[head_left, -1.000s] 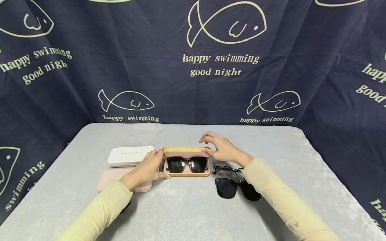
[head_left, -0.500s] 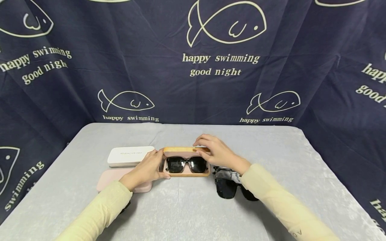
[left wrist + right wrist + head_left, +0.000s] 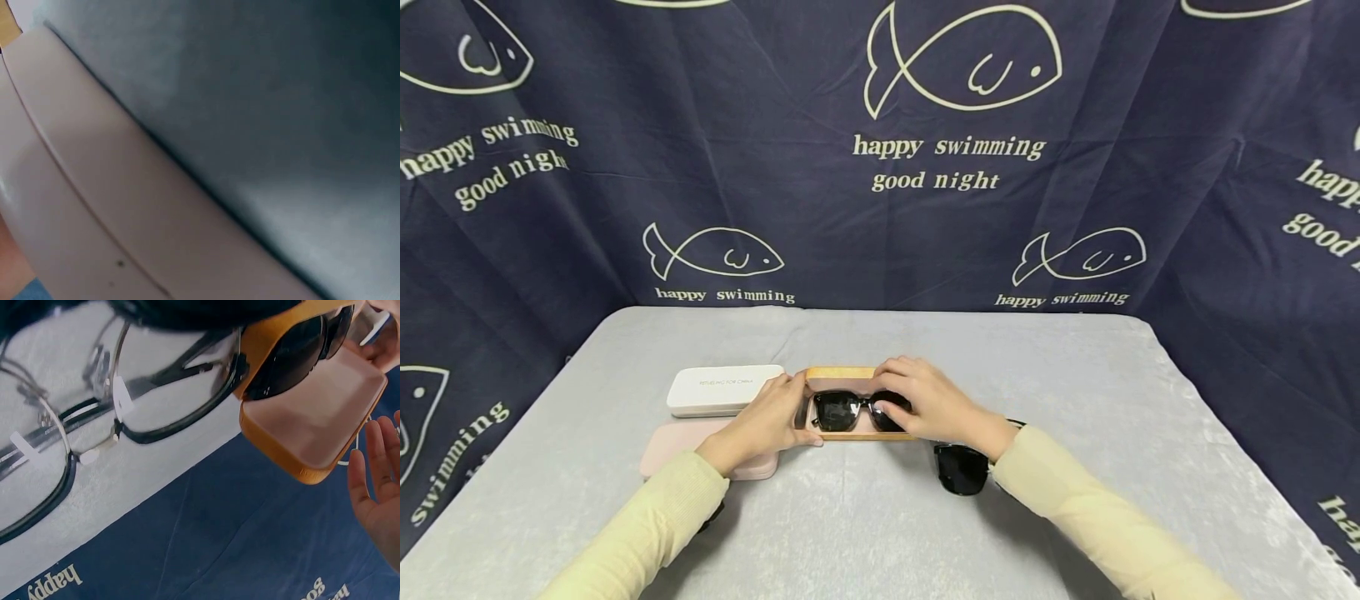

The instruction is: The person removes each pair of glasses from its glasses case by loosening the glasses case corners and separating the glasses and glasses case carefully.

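An orange glasses case [image 3: 842, 372] with a pale pink lining lies with its lid raised at the middle of the table. Black sunglasses [image 3: 837, 412] sit inside it, lenses facing the front. My left hand [image 3: 767, 412] grips the case's left end, thumb at the front edge and fingers at the back. My right hand [image 3: 928, 400] is over the case's right end, its thumb overlapping the right lens in the head view. In the right wrist view, the fingers of my right hand [image 3: 381, 487] are spread beside the lid with nothing between them.
A white case [image 3: 726, 387] and a pink case [image 3: 677, 446] lie closed on the left. Black-rimmed clear glasses [image 3: 181, 434] and another pair of sunglasses [image 3: 962, 468] lie on the right, partly under my right arm. A dark object [image 3: 711, 517] shows beside my left sleeve.
My right hand has moved left and lower, from the lid's right corner to over the right lens. My left hand, the case and the sunglasses have stayed put.
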Tool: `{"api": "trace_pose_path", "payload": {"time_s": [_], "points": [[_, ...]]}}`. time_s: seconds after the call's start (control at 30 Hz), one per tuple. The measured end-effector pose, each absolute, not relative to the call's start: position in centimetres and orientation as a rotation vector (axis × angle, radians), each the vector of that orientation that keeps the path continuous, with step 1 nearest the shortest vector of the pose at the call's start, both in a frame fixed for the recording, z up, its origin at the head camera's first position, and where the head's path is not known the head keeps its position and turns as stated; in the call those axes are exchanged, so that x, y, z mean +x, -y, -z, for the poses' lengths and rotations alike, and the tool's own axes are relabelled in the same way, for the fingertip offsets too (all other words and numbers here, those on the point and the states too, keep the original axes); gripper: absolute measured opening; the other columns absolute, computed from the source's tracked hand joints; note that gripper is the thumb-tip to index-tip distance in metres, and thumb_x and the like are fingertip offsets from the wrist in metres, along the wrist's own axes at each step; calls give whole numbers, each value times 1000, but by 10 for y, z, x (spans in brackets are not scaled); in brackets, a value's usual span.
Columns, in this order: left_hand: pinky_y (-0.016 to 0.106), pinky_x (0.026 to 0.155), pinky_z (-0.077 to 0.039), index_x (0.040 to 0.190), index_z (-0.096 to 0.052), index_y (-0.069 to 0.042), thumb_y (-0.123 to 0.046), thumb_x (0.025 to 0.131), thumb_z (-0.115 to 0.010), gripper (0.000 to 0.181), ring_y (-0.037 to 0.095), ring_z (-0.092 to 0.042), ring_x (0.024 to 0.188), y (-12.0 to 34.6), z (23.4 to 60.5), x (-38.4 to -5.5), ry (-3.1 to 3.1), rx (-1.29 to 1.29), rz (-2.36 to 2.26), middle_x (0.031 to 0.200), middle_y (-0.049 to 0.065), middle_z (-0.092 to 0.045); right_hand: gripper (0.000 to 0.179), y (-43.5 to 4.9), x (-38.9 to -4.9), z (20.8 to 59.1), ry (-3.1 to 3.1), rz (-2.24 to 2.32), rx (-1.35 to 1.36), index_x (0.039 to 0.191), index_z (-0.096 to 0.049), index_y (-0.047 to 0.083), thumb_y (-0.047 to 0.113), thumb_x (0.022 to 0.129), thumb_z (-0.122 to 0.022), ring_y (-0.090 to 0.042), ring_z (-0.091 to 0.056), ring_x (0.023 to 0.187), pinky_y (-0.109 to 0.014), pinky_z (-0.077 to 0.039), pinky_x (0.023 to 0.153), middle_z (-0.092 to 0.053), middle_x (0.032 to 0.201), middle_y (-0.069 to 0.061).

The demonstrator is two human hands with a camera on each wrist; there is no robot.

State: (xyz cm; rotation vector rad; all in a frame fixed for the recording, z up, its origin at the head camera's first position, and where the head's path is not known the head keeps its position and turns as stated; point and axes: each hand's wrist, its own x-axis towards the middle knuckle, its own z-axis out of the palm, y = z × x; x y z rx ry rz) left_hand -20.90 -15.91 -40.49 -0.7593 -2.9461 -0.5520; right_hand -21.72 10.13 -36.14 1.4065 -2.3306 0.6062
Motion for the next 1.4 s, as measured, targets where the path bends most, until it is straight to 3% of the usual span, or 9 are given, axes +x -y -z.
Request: {"api": "trace_pose_path", "payload": {"time_s": [0.5,1.4], "points": [[44,98,-35,129,-37,5,-43,62,-80,93,27,-49,105,159,406,-209,2948,-754,558,107,7,-59,17,-94,-206,381,2416,-395,1389,99,-65,11,14,82,-64,-14,-56,93,-31,-46,84,-62,98,1],[43,97,-36,128,-39,5,-43,61,-80,92,25,-49,102,159,406,-209,2944,-756,559,106,7,-60,14,-76,-202,402,2465,86,1115,94,-63,15,19,80,-64,-16,-51,84,-28,-41,69,-58,94,2]]}}
